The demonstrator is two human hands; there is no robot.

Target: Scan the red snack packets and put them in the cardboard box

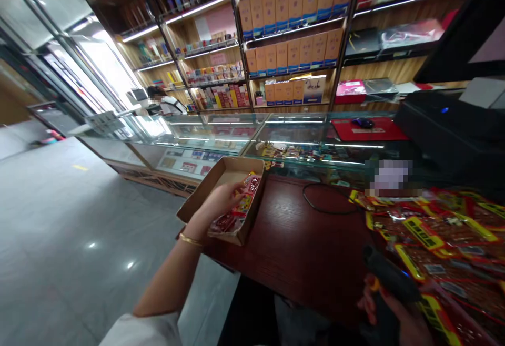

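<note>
Left hand [225,199] is in the box [221,172], fingers bent at red packets [243,203]; whether they pinch one cannot be told. Right hand [398,309] is wrapped around the scanner [390,272], beside a packet pile [450,238]. The box stands at the left of the table [300,241].

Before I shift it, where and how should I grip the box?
Probably by the right wall of the box, coming from the right and pinching its top edge. That wall stands upright beside an open top, and the packets lie along it, likely putting the weight there. Your right hand holds the scanner, so set that down first.
</note>
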